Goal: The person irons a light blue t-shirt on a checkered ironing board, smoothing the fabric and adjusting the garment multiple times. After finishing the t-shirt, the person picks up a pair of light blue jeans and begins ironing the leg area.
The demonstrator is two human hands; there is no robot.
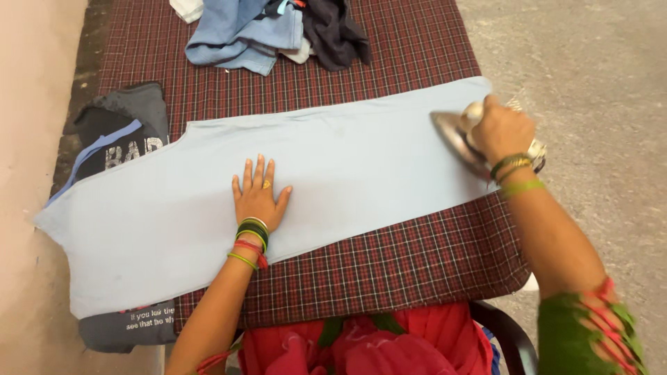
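A long pale blue garment (347, 173) lies flat across a table covered with dark red checked cloth (396, 264). My left hand (258, 194) rests palm down on the middle of the garment, fingers spread, a ring on one finger and bangles at the wrist. My right hand (501, 130) grips the handle of a metal iron (455, 139) at the garment's right end, near the table's right edge. The iron's point faces left onto the fabric.
A heap of blue, white and dark clothes (271, 28) lies at the far end of the table. A dark printed shirt (121, 135) lies under the garment's left end. Bare concrete floor (597, 62) is to the right, a wall (28, 104) to the left.
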